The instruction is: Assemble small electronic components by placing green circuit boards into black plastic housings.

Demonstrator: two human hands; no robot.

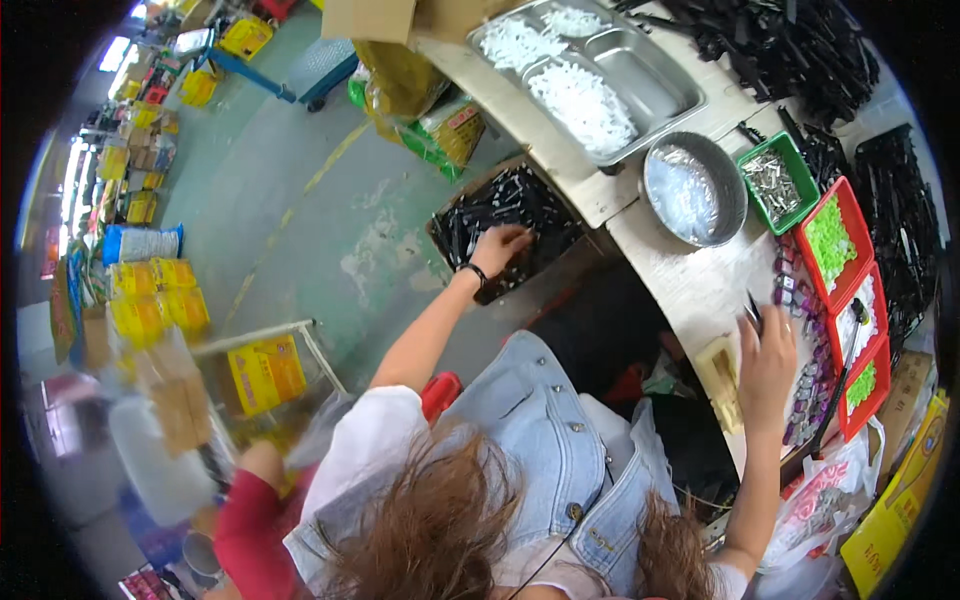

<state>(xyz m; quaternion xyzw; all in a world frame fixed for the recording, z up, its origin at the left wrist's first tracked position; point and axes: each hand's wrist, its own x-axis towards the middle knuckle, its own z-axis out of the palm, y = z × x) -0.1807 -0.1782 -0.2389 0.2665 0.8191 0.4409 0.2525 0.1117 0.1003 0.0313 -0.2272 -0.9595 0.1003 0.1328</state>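
Observation:
My left hand [497,252], with a dark band at the wrist, reaches over a cardboard box [583,250] beside the bench. Black slender parts [505,198] fill this box. The left fingers are bent and slightly apart, with nothing clear between them. Above the bench, my right hand [770,350] is closed on a thin dark pointed piece [753,303], whose tip sticks out past the fingers; its exact kind is unclear. Just left of that hand lies a cream-coloured block-like fixture [718,380]. Rows of small purple and silver pieces [797,292] run along its right side.
On the bench stand a metal tray [655,75] of white parts, a round metal pan [695,190], a green bin [778,185] of metal pins and red bins [838,245] of green and white pieces. Black parts [770,50] heap behind. A red-sleeved person [255,530] is at left.

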